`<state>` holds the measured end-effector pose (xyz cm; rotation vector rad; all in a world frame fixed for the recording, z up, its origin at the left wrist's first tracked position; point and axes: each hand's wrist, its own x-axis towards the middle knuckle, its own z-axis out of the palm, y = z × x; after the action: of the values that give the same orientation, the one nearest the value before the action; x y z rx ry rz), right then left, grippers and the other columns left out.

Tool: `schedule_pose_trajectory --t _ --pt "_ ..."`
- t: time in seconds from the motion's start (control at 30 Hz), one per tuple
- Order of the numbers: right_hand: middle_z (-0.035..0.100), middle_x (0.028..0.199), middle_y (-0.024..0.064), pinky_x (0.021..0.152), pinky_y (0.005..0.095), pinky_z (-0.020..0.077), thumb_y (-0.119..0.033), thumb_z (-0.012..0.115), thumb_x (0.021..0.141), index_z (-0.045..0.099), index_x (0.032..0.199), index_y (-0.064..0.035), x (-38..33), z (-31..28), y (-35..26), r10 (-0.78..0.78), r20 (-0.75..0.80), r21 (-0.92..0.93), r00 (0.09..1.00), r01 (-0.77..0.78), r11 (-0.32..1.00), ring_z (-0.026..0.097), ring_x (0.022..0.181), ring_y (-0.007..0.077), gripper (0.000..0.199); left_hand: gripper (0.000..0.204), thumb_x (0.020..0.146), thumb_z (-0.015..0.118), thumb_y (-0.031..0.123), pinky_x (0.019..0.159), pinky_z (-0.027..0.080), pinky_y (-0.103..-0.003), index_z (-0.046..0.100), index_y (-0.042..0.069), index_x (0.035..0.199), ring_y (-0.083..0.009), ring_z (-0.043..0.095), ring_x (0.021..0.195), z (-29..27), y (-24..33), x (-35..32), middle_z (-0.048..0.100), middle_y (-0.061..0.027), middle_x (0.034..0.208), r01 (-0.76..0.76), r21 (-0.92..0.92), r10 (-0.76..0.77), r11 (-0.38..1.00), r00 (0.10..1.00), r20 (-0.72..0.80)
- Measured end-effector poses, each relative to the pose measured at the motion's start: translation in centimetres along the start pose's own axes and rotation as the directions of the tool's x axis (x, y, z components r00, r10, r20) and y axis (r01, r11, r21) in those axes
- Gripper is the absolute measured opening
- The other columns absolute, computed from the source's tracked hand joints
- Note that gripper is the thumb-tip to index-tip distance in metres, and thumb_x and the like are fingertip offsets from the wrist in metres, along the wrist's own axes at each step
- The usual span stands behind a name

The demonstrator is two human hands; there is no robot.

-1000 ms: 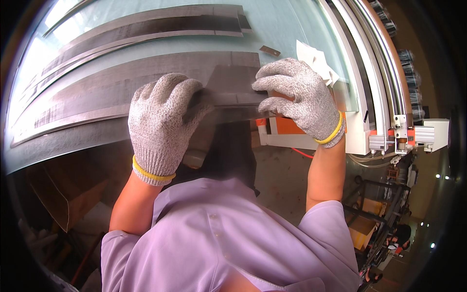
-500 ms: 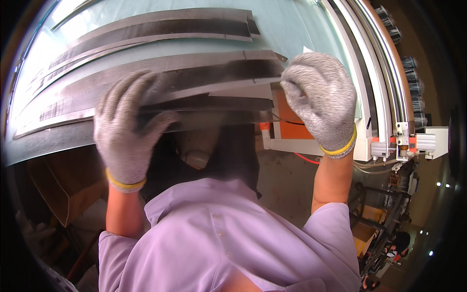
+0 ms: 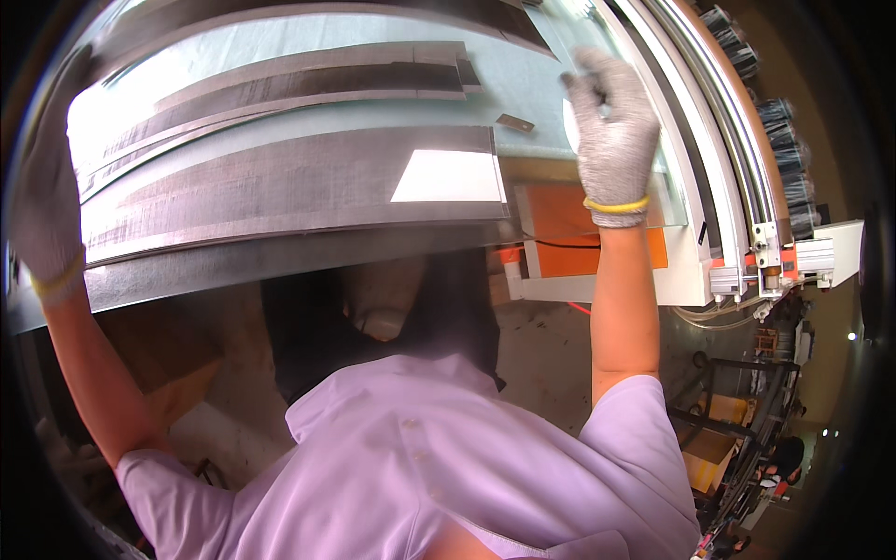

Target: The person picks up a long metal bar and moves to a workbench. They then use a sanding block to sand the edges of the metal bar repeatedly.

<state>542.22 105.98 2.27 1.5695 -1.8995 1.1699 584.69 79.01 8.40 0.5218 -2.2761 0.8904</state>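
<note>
At the far left rim, my gloved left hand reaches up with its fingers closed at the left end of a long dark metal strip. That strip crosses the top of the view; its left end is dim and partly hidden by the fingers. My gloved right hand is raised near the strip's right end, thumb and fingers bent but apart, somewhat blurred. I see nothing held in it. A wide grey metal sheet with a bright white patch lies nearest me. Farther off lie narrower metal strips.
The pale glass tabletop carries a small metal piece. An orange panel sits at its near right corner. White rails run along the right side. A cardboard box stands below left, a dark cart at lower right.
Both hands have moved away from the near sheet: the left outward and up to the left rim, the right upward. One dark strip has moved from the near stack to the top.
</note>
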Motion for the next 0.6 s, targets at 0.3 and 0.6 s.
schedule_pose_trajectory --t 0.3,0.6 --pt "0.063 0.118 0.0142 0.098 0.0458 0.0469 -0.028 0.071 0.088 0.066 0.123 -0.0067 -7.1 -1.9 2.4 -0.129 0.501 -0.121 0.856 0.217 0.969 0.059 0.112 0.0344 0.040 0.046 0.098 0.060 0.013 0.103 0.053 -0.038 0.055 0.018 0.143 -0.0244 0.064 0.119 10.8 2.3 -0.8 0.062 -0.0056 0.139 -0.074 0.160 -0.017 0.984 0.865 0.501" --pt "0.068 0.094 0.0117 0.080 0.0379 0.0550 0.001 0.073 0.081 0.060 0.097 -0.0014 -11.1 -5.8 1.9 -0.142 0.420 0.112 0.896 0.104 0.988 0.068 0.093 0.0308 0.021 0.052 0.083 0.077 0.019 0.109 0.049 -0.041 0.064 0.013 0.133 -0.0278 0.061 0.125 2.2 18.0 3.9 0.065 -0.0069 0.135 0.089 -0.605 0.169 0.791 0.919 0.356"
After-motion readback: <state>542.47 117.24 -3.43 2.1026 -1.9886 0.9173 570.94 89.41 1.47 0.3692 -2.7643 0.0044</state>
